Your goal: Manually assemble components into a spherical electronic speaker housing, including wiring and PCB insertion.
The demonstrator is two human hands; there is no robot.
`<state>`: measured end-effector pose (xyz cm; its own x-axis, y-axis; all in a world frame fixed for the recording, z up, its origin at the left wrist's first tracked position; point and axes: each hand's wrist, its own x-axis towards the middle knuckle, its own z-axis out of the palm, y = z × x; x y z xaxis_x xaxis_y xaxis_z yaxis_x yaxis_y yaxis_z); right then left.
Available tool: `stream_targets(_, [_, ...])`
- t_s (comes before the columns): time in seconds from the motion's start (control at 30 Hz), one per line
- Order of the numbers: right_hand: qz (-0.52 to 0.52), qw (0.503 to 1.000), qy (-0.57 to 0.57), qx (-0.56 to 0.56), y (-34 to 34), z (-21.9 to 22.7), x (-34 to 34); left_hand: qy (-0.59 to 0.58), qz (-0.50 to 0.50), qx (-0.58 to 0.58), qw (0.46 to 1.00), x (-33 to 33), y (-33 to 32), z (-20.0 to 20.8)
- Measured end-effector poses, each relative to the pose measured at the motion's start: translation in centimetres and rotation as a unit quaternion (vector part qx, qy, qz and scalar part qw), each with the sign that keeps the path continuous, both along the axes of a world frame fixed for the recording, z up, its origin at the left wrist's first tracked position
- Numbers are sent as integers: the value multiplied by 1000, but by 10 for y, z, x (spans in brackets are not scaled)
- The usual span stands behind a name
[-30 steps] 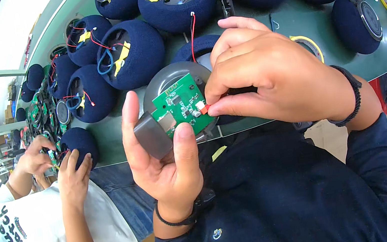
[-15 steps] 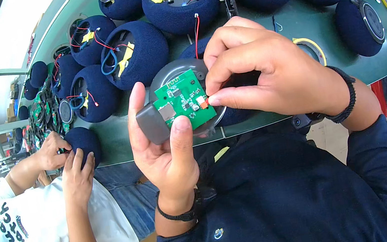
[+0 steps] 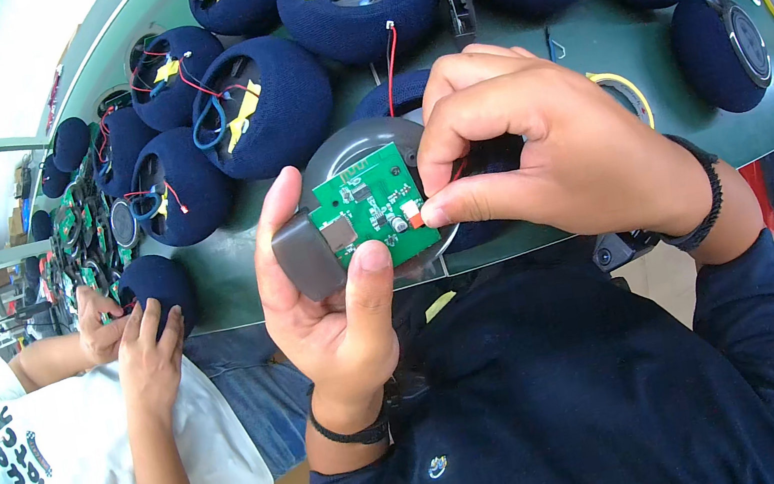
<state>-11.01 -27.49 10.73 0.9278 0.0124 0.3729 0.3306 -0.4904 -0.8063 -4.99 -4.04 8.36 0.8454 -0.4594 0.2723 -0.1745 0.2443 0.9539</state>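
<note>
My left hand point(image 3: 340, 325) grips a round dark grey plastic cover point(image 3: 326, 162) from below, its thumb on the lower edge of a green circuit board point(image 3: 361, 195). A grey block-shaped part point(image 3: 306, 255) juts from the board's left side, between thumb and fingers. At the board's right edge, my right hand point(image 3: 533, 138) pinches a small red plug point(image 3: 417, 220) with thumb and forefinger. The plug is at a white socket; whether it is fully seated I cannot tell. Behind my hands, a navy fabric-covered speaker body point(image 3: 389, 95) is mostly hidden.
Several navy speaker bodies point(image 3: 270, 108) with loose wires and yellow tape stand on the green table point(image 3: 549, 242). A yellow tape roll point(image 3: 627, 92) lies beyond my right wrist. On the left, a co-worker's hands point(image 3: 146, 351) hold another navy body point(image 3: 161, 288), near a heap of dark parts point(image 3: 77, 235).
My right fingers stay pinched at the plug while the board and cover shift very slightly. The whole view has moved a little. The co-worker's hands have shifted slightly on their speaker body.
</note>
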Motion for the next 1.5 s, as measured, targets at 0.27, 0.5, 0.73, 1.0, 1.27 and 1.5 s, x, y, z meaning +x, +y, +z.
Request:
stream_targets(0.27, [2,999,5,44,-15,9,3,-4,49,24,998,-18,5,-6])
stream_targets(0.5, [-77,986,146,21,-34,11,20,91,42,-78,992,-31,18,-25])
stream_targets(0.73, [6,938,209,277,-18,5,40,84,33,-86,992,-33,15,-30])
stream_targets(1.0, [17,923,109,368,-10,-3,37,71,24,-79,994,-25,15,-26])
stream_targets(1.27, [50,918,72,387,-11,-9,32,53,43,-13,998,-10,11,-17])
stream_targets(1.5, [64,964,84,244,-18,1,19,46,36,-21,998,-3,6,-13])
